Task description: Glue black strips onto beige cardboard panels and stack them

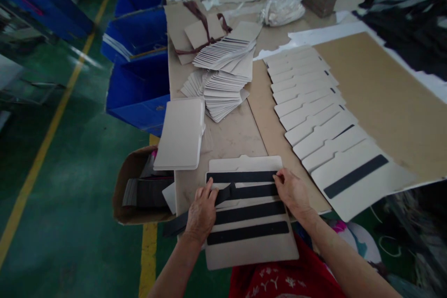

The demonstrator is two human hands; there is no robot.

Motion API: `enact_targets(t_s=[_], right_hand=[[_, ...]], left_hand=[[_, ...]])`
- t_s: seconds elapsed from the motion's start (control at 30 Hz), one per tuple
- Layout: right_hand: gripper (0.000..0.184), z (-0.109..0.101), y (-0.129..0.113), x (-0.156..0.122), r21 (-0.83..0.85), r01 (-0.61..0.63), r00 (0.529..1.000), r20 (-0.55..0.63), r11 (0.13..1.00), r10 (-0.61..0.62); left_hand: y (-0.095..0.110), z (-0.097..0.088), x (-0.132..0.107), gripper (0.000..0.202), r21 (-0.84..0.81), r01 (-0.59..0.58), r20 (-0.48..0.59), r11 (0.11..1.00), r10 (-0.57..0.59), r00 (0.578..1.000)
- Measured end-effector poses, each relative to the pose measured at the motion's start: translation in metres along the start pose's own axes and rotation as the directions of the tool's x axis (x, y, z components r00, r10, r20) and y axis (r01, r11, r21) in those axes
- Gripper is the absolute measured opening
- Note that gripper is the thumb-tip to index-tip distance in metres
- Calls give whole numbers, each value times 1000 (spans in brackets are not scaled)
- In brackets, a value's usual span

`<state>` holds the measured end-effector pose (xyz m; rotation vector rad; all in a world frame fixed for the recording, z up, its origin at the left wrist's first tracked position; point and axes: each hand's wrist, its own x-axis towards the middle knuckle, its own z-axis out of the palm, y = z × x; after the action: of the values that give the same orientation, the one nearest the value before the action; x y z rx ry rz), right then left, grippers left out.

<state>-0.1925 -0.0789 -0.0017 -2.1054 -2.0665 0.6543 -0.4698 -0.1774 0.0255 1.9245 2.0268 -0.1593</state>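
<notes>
A stack of pale cards (249, 247) lies overlapped at the near table edge, each with a black strip across it. My left hand (201, 212) rests on the left end of a loose black strip (244, 192), fingers closed around it, with the strip's tail hanging past the edge. My right hand (292, 190) pinches the right end of that strip against the upper card. Another black strip (240, 177) is stuck on the card just above.
A fanned row of finished cards (314, 116) lies on a brown board (384, 98) to the right. Card piles (223, 79) and a blank stack (181, 132) sit behind. A cardboard box (139, 191) and blue bins (139, 88) stand left of the table.
</notes>
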Motion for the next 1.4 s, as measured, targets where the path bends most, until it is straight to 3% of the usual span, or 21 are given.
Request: enact_targets(t_s=[0.2,0.33,0.4,0.47,0.6,0.67,0.77,0.93,1.2,1.3,1.4], right_hand=[[19,-5,-16,-5,-232,183,983,63,955,-173],[35,-2,-28,-12,-354,378,924,207,856,-322],[51,-1,-35,-16,-425,451,891,263,785,-369],[67,-1,-43,-19,-472,507,861,315,721,-399],[79,-1,-61,-17,-491,604,794,433,628,-426],[81,-2,-68,-15,-479,626,776,458,616,-432],[79,-4,-70,-12,-452,610,786,448,651,-425],[66,-14,-48,-8,-377,604,784,439,703,-438],[58,-27,13,-12,-383,682,730,326,622,-600],[51,-30,29,-15,-401,672,736,266,623,-623],[46,-36,33,-16,-416,639,758,197,647,-621]], left_hand=[[0,-6,2,66,38,-17,26,999,16,1000],[5,-14,7,70,88,-25,93,996,17,996],[10,-18,10,72,95,-24,103,995,14,995],[16,-21,14,75,101,-19,100,995,9,995],[25,-22,20,77,125,-6,99,992,-6,995],[27,-22,21,76,137,-2,99,991,-12,995],[28,-21,22,73,146,1,98,989,-16,995],[22,-19,22,70,115,-9,109,993,-4,994],[16,-14,16,72,-6,25,114,1000,-24,993],[13,-14,14,68,-102,51,101,993,-40,994],[4,-28,10,59,-244,85,70,966,-70,995]])
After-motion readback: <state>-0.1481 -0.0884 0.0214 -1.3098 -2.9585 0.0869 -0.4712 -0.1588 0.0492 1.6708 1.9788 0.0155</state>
